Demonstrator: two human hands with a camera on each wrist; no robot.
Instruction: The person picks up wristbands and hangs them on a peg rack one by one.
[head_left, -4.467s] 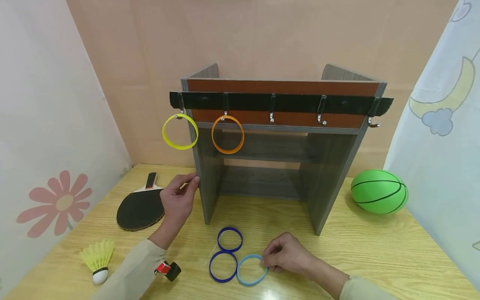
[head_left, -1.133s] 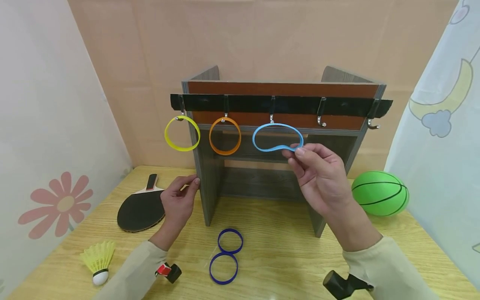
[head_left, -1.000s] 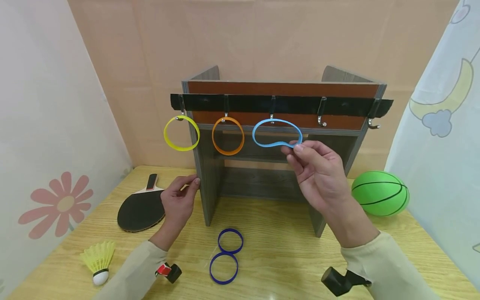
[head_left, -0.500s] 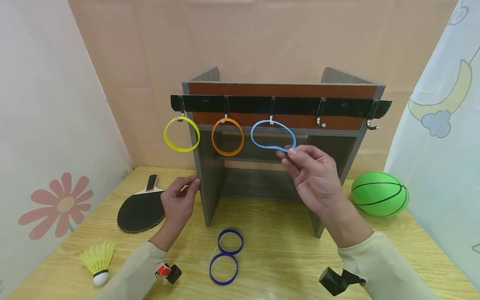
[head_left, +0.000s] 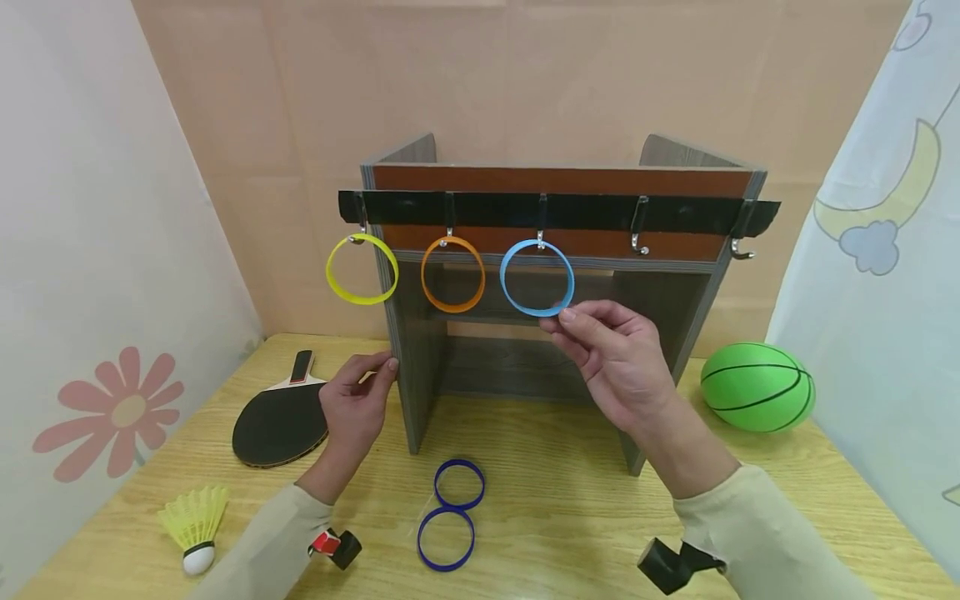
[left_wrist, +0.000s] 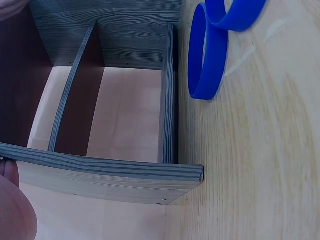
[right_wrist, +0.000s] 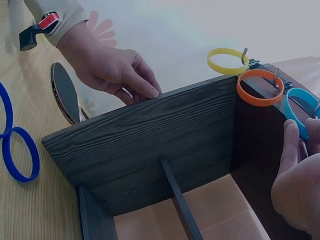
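A light blue silicone wristband (head_left: 537,313) hangs round the middle hook (head_left: 541,242) of the black hook strip (head_left: 592,212). My right hand (head_left: 622,358) pinches its lower right rim between thumb and fingers. To its left, an orange wristband (head_left: 453,310) and a yellow wristband (head_left: 362,300) hang from the two neighbouring hooks. My left hand (head_left: 356,404) grips the front edge of the grey wooden shelf's left side panel (head_left: 408,358), thumb on the edge, as the right wrist view also shows. Two dark blue wristbands (head_left: 446,569) lie touching on the table in front of the shelf.
Two bare hooks (head_left: 741,250) are at the strip's right end. A table tennis bat (head_left: 277,425) and a yellow shuttlecock (head_left: 197,525) lie on the left of the table (head_left: 555,533). A green ball (head_left: 757,387) sits right of the shelf.
My right hand has raised the light blue wristband from the table to the middle hook. Lately the hand sank slightly left and the squashed band became round. My left hand stayed put.
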